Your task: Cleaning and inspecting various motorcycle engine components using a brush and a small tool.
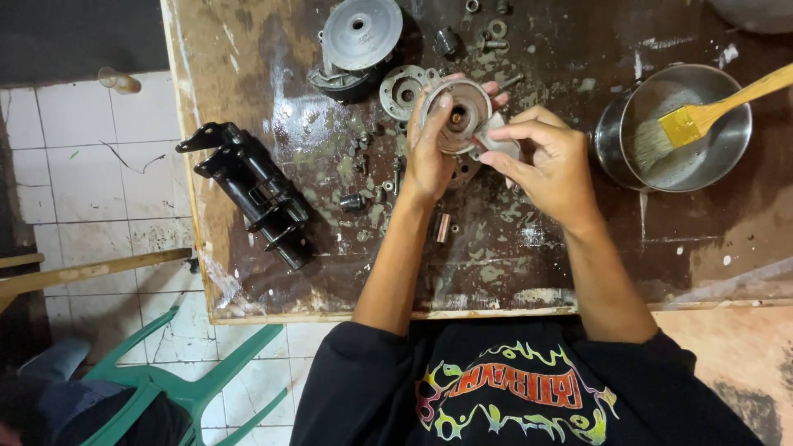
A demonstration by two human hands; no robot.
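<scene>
My left hand (429,153) grips a round grey metal disc part (462,111) with a brass-coloured centre, holding it tilted above the table. My right hand (549,161) pinches its right edge, where a pale flat piece (500,140) shows between fingers and disc. Both hands hover over the wet, stained brown wooden table (512,248). Just left of the disc lies a round metal flange (402,89), and farther back a larger grey pulley-like housing (357,40).
A steel bowl (727,157) with a yellow-handled brush (702,116) stands at the right. A black metal bracket (256,194) lies at the table's left edge. Bolts, washers (496,29) and a small copper bush (443,227) are scattered about. A green plastic chair (190,384) stands on the tiled floor.
</scene>
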